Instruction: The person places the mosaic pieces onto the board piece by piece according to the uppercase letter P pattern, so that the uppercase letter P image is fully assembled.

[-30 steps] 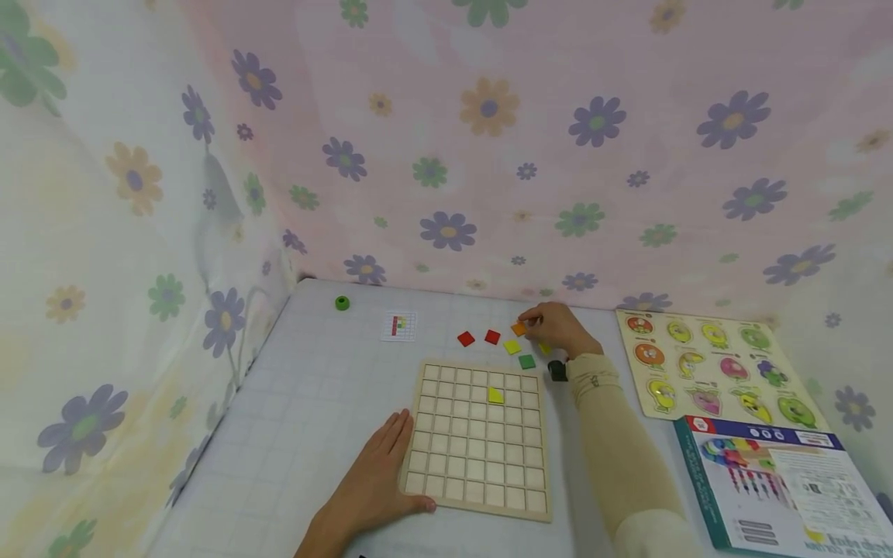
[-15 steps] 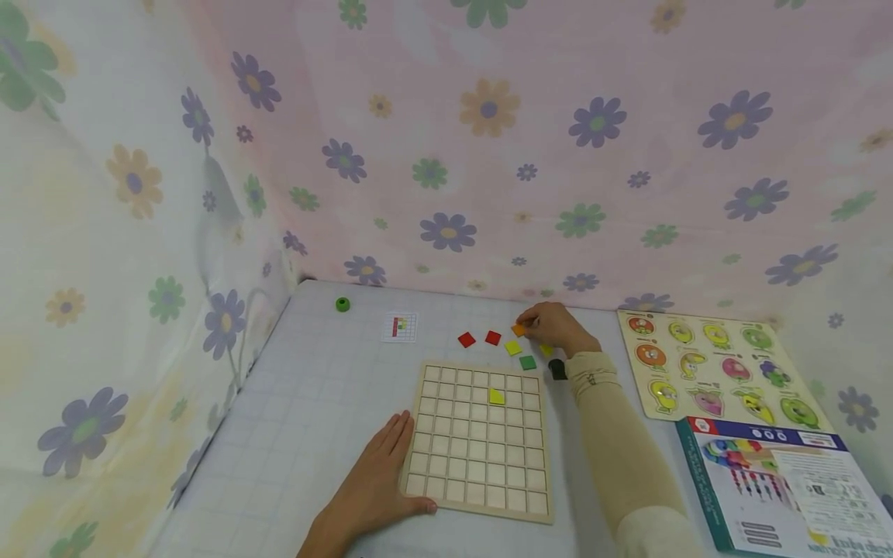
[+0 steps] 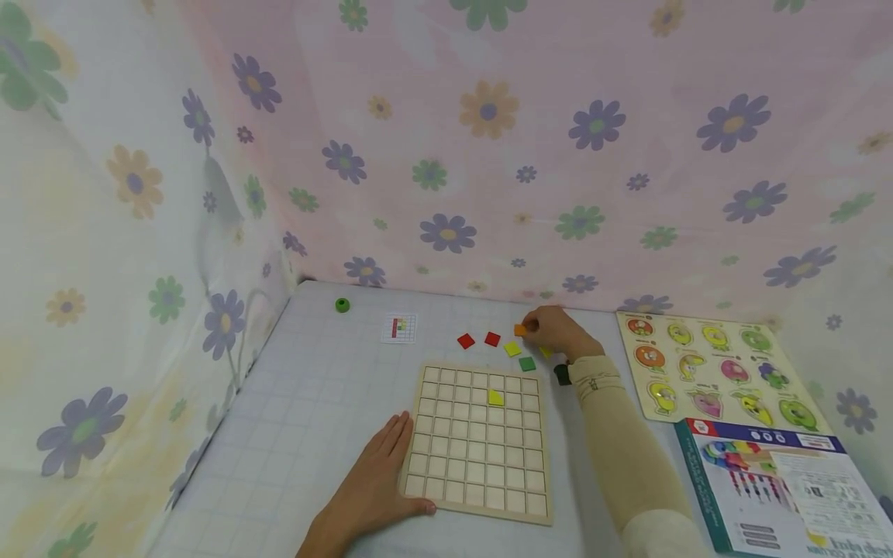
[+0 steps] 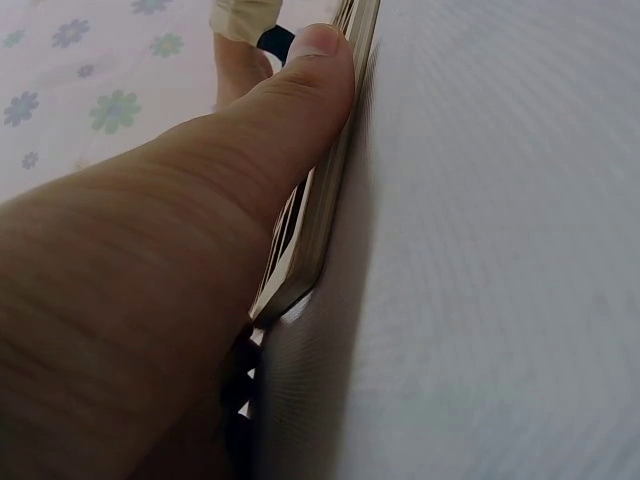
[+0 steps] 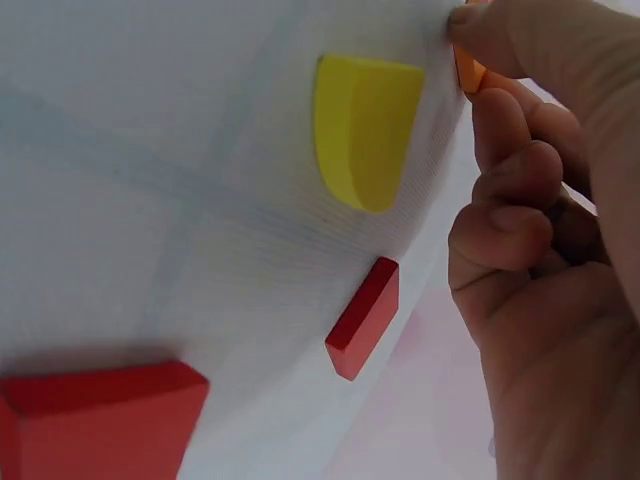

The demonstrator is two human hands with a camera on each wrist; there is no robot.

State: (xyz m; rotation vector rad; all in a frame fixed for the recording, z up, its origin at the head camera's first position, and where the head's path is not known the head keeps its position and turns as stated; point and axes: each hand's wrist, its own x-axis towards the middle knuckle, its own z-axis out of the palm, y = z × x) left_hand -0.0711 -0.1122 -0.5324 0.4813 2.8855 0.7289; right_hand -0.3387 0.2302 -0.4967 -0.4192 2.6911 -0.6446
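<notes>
My left hand (image 3: 380, 474) lies along the left side of a wooden grid board (image 3: 480, 511), fingers straight and thumb at its front edge. In the left wrist view, the thumb (image 4: 300, 95) rests against the board's rim (image 4: 305, 255). One yellow tile (image 3: 496, 397) with a rounded side sits in a cell of the grid. Beyond the board, my right hand (image 3: 554, 332) pinches an orange tile (image 3: 520, 330) between thumb and finger. The right wrist view shows this orange tile (image 5: 467, 68) at the fingertips, with a yellow tile (image 5: 365, 130) and a red tile (image 5: 365, 320) nearby.
Two red tiles, a yellow tile (image 3: 512, 349) and a green tile (image 3: 527, 363) lie behind the board. Farther left are a printed pattern card (image 3: 400, 328) and a green ring-shaped piece (image 3: 342, 305). A fruit puzzle board (image 3: 705, 368) and a box (image 3: 760, 480) occupy the right side.
My right hand has shifted very slightly to the right at the orange tile, showing a little more of it. The left hand and board have stayed in place.
</notes>
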